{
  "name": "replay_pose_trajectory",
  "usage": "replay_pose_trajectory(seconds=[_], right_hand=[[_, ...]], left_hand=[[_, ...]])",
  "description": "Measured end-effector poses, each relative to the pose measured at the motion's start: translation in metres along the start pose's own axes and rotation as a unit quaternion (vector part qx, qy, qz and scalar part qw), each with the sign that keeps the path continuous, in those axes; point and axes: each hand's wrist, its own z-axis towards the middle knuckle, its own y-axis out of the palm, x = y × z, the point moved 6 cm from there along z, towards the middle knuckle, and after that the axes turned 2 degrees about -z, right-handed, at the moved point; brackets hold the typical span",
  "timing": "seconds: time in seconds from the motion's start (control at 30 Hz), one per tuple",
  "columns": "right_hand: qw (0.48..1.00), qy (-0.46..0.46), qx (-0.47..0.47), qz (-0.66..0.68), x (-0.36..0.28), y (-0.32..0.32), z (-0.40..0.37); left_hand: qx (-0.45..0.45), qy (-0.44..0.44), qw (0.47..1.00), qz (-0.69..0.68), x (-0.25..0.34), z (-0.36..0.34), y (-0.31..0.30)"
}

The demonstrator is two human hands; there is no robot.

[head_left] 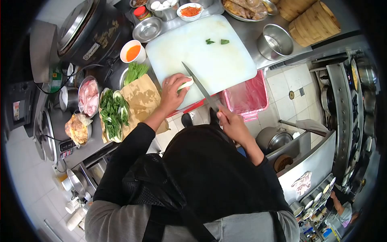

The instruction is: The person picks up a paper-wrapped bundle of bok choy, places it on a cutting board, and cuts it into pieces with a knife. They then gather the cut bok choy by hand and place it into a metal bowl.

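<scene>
— Down by your chest, what are you holding?

— My right hand (231,123) is closed round the handle of a knife (199,86). My fingers cover the handle, so only the long blade shows, slanting up and left over the board's near edge.

— And the other hand?

— Just beyond, my left hand (172,93) is curled down on a pale stem piece (186,84), pinning it at the near edge of the white cutting board (209,56). My fingers hide most of it. It is probably bok choy, like the greens (113,113) lying on brown paper (141,97) to the left. Whether the blade touches the stem I cannot tell.

— Farther off?

— Two green scraps (210,41) lie mid-board. Past the board stand a steel bowl (275,41) and bamboo steamers (314,22), the steamers cut off by the dark rim.
</scene>
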Motion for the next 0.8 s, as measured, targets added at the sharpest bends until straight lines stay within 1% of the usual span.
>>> replay_pose_trajectory(seconds=[0.03,0.07,0.1,0.17,0.2,0.23,0.27,0.3,0.37,0.43,0.5,0.53,0.6,0.63,0.7,0.73,0.8], right_hand=[[1.000,0.006,0.008,-0.012,-0.004,-0.005,0.012],[1.000,0.010,0.015,-0.023,-0.008,-0.006,0.018],[1.000,0.005,0.013,-0.023,-0.009,-0.008,0.019],[0.999,-0.013,0.031,-0.022,-0.008,-0.021,0.023],[0.999,-0.043,0.022,-0.023,-0.027,-0.031,0.014],[0.998,-0.047,0.013,-0.025,-0.034,-0.036,0.005],[0.997,-0.048,0.005,-0.058,-0.037,-0.041,-0.004],[0.995,-0.049,-0.001,-0.091,-0.042,-0.044,-0.011],[0.991,-0.045,-0.014,-0.123,-0.053,-0.046,-0.026],[0.987,-0.038,-0.026,-0.154,-0.052,-0.042,-0.036],[0.988,-0.064,-0.001,-0.143,-0.048,-0.035,-0.040],[0.988,-0.062,-0.002,-0.144,-0.045,-0.031,-0.040],[0.985,-0.096,0.022,-0.139,-0.046,-0.029,-0.044],[0.986,-0.091,0.022,-0.140,-0.046,-0.029,-0.046],[0.979,-0.085,0.020,-0.184,-0.047,-0.026,-0.044],[0.979,-0.083,0.022,-0.184,-0.046,-0.024,-0.041],[0.979,-0.116,0.032,-0.165,-0.042,-0.018,-0.031]], left_hand=[[0.002,0.002,1.000,0.001,-0.004,0.005,-0.007],[-0.009,0.070,0.992,0.107,-0.002,0.010,-0.016],[-0.019,0.134,0.968,0.212,0.005,0.012,-0.023],[0.002,0.122,0.968,0.219,0.010,0.012,-0.034],[-0.004,0.088,0.985,0.151,0.002,0.011,-0.033],[-0.013,0.053,0.995,0.079,-0.004,0.008,-0.031],[-0.013,0.030,0.998,0.045,-0.009,0.007,-0.027],[-0.008,0.026,0.999,0.047,-0.010,0.007,-0.023],[0.033,0.013,0.999,0.003,-0.012,0.006,-0.020],[0.049,0.021,0.999,-0.006,-0.010,0.008,-0.016],[0.059,0.005,0.998,-0.027,-0.012,0.008,-0.014],[0.059,0.004,0.998,-0.029,-0.013,0.009,-0.013],[0.048,-0.002,0.998,-0.045,-0.015,0.010,-0.009],[0.046,-0.003,0.998,-0.049,-0.016,0.011,-0.007],[0.041,-0.004,0.998,-0.045,-0.017,0.012,-0.006],[0.048,0.011,0.998,-0.034,-0.014,0.014,-0.008],[0.045,0.011,0.998,-0.036,-0.014,0.015,-0.007]])
